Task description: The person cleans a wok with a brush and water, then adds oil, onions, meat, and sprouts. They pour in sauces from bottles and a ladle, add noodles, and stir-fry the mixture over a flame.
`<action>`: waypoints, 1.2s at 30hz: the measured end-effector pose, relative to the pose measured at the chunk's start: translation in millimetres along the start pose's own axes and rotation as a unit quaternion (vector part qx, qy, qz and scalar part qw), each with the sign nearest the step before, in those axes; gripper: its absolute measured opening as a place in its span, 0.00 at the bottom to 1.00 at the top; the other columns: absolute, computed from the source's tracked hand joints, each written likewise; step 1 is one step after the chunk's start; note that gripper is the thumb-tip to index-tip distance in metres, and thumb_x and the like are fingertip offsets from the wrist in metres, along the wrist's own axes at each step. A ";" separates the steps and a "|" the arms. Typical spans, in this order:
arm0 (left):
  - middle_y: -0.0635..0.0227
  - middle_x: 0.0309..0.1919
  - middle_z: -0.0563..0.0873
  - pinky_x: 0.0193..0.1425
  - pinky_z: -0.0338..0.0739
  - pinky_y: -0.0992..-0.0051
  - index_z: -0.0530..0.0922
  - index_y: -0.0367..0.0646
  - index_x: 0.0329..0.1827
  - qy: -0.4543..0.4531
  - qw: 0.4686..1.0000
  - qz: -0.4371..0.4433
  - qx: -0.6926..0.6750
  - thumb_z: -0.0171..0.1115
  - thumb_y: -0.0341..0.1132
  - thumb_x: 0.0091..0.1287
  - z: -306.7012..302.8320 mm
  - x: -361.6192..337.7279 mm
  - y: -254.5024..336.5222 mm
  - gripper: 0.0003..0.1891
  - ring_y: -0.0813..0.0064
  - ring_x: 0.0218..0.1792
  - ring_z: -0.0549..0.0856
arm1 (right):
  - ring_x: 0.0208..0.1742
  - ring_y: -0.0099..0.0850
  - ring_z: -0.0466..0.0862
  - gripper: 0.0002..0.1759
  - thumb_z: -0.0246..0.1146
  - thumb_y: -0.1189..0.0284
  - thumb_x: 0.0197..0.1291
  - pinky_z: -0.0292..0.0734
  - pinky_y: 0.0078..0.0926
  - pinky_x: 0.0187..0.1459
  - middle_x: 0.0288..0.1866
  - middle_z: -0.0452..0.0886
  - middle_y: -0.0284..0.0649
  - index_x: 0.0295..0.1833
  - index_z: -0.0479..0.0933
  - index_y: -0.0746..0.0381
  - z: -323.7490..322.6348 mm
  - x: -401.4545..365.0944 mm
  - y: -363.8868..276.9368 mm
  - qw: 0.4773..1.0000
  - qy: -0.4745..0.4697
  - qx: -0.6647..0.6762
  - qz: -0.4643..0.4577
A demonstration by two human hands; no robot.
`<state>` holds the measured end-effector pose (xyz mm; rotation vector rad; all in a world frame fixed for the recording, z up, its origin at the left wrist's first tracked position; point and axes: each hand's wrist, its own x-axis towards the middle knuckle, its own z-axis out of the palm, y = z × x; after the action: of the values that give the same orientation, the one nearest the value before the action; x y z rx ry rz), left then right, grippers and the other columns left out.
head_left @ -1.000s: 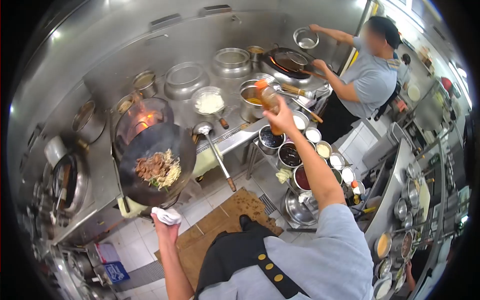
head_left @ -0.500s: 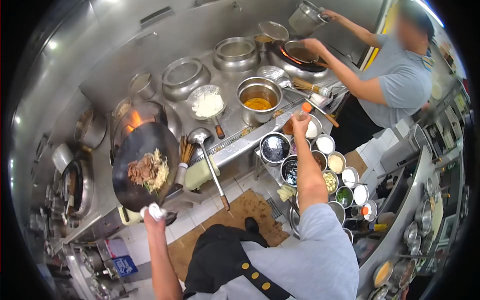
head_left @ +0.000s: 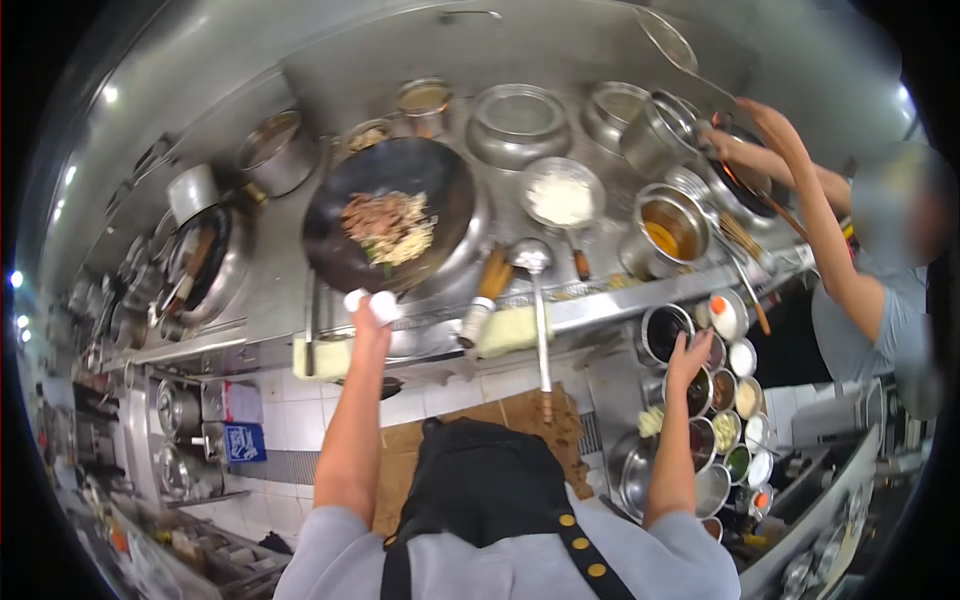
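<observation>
My left hand [head_left: 372, 318] is closed around the near edge of a black wok [head_left: 330, 240], with a folded white cloth [head_left: 388, 305] in its grip. Brown sliced meat [head_left: 375, 222] and pale shredded pieces [head_left: 412, 240] lie together in the wok, with a bit of green under them. Over the seasoning containers on the right, my right hand [head_left: 690, 362] has its fingers apart and nothing visible in them. Just beyond those fingers shows the orange cap [head_left: 718, 305] of a bottle, whose body is mostly hidden.
Along the counter lie a ladle [head_left: 540, 330], a bamboo brush [head_left: 485, 295], a strainer of white food [head_left: 562, 195] and a pot of orange liquid [head_left: 668, 235]. At the right a co-worker [head_left: 860, 290] holds a strainer [head_left: 668, 40] and a pot [head_left: 660, 135].
My right hand has let go of the orange-capped bottle and drawn back. The wok, tilted towards me before, now sits over its burner. The view has turned left; the co-worker has raised a strainer.
</observation>
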<state>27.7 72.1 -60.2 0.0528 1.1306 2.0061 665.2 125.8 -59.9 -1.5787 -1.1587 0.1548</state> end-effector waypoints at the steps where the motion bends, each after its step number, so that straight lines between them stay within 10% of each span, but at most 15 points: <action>1: 0.69 0.35 0.84 0.39 0.83 0.62 0.73 0.49 0.45 -0.012 0.999 -0.013 0.041 0.51 0.37 0.69 14.0 -0.9 7.1 0.07 0.68 0.36 0.86 | 0.59 0.44 0.76 0.37 0.62 0.72 0.62 0.68 0.36 0.62 0.59 0.75 0.54 0.72 0.55 0.72 -0.6 -41.2 -28.2 0.995 -0.036 -0.058 -0.077; 2: 0.67 0.36 0.84 0.40 0.83 0.61 0.73 0.47 0.46 -0.029 0.997 -0.004 0.070 0.51 0.36 0.68 23.8 5.4 12.7 0.07 0.67 0.38 0.86 | 0.47 0.34 0.79 0.37 0.63 0.72 0.61 0.74 0.32 0.52 0.47 0.79 0.45 0.72 0.56 0.72 5.3 -85.5 -43.8 0.979 -0.173 0.074 0.076; 3: 0.64 0.37 0.84 0.40 0.83 0.60 0.73 0.45 0.46 -0.064 0.996 -0.014 0.059 0.51 0.35 0.68 21.8 27.0 9.8 0.08 0.66 0.38 0.86 | 0.39 0.27 0.77 0.38 0.63 0.71 0.61 0.75 0.27 0.43 0.39 0.78 0.38 0.73 0.54 0.68 18.0 -129.8 -30.6 0.969 -0.232 -0.042 -0.080; 5: 0.61 0.35 0.81 0.32 0.85 0.64 0.67 0.39 0.49 -0.021 0.999 0.010 0.037 0.54 0.29 0.63 29.6 62.5 7.9 0.13 0.63 0.32 0.86 | 0.34 0.25 0.76 0.38 0.64 0.67 0.63 0.75 0.25 0.36 0.39 0.78 0.39 0.74 0.55 0.61 38.7 -194.7 -57.4 0.825 -0.418 0.068 0.375; 7: 0.62 0.34 0.82 0.32 0.85 0.65 0.67 0.40 0.50 -0.045 0.997 -0.043 0.041 0.55 0.29 0.62 40.0 67.6 26.8 0.14 0.65 0.31 0.86 | 0.23 0.27 0.75 0.21 0.60 0.66 0.66 0.74 0.27 0.24 0.31 0.75 0.37 0.61 0.65 0.59 59.1 -228.9 -93.9 0.692 -0.394 0.271 0.541; 14: 0.68 0.32 0.85 0.34 0.82 0.56 0.76 0.50 0.40 -0.068 0.949 -0.308 -0.017 0.59 0.44 0.68 33.5 60.9 64.3 0.09 0.63 0.31 0.86 | 0.12 0.22 0.67 0.10 0.59 0.69 0.66 0.63 0.24 0.12 0.19 0.65 0.30 0.45 0.64 0.58 53.3 -227.0 -225.8 0.833 -0.420 0.164 0.321; 18: 0.60 0.30 0.81 0.30 0.81 0.59 0.73 0.36 0.48 0.027 0.988 -0.151 -0.018 0.62 0.25 0.55 17.1 145.7 -24.8 0.17 0.59 0.29 0.84 | 0.10 0.25 0.69 0.13 0.62 0.69 0.63 0.62 0.26 0.10 0.15 0.70 0.34 0.48 0.67 0.61 46.0 -198.8 -281.7 0.773 -0.542 0.179 0.278; 22: 0.60 0.33 0.80 0.27 0.83 0.58 0.70 0.39 0.47 0.001 0.992 -0.125 -0.025 0.58 0.23 0.60 44.4 73.4 23.9 0.13 0.60 0.28 0.85 | 0.12 0.23 0.68 0.19 0.62 0.69 0.63 0.63 0.23 0.14 0.19 0.71 0.35 0.56 0.69 0.63 75.8 -134.1 -341.4 0.823 -0.561 0.028 0.086; 26: 0.58 0.30 0.81 0.24 0.82 0.58 0.69 0.37 0.45 0.023 0.994 -0.100 0.035 0.51 0.27 0.66 25.8 120.2 3.8 0.07 0.60 0.28 0.85 | 0.35 0.39 0.81 0.36 0.62 0.66 0.62 0.76 0.38 0.46 0.40 0.83 0.42 0.75 0.59 0.53 109.8 -86.5 -382.8 0.761 -0.629 -0.123 -0.099; 32: 0.58 0.28 0.81 0.20 0.78 0.58 0.69 0.37 0.42 -0.029 0.987 -0.158 0.019 0.51 0.29 0.66 45.5 58.8 61.7 0.06 0.62 0.23 0.83 | 0.27 0.37 0.80 0.36 0.60 0.62 0.62 0.76 0.34 0.29 0.38 0.82 0.46 0.75 0.58 0.45 143.1 -53.8 -415.9 0.664 -0.709 -0.215 -0.103; 36: 0.63 0.28 0.81 0.21 0.78 0.68 0.73 0.41 0.40 -0.067 0.994 -0.059 0.069 0.49 0.21 0.60 -14.9 4.2 45.1 0.08 0.68 0.23 0.83 | 0.28 0.39 0.80 0.36 0.59 0.63 0.63 0.78 0.36 0.32 0.39 0.82 0.47 0.76 0.56 0.45 189.0 -85.3 -374.8 0.746 -0.620 -0.161 -0.182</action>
<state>-9.4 52.5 -37.6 0.1847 1.1578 1.7919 283.7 155.1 132.6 -1.4269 -2.6227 0.8801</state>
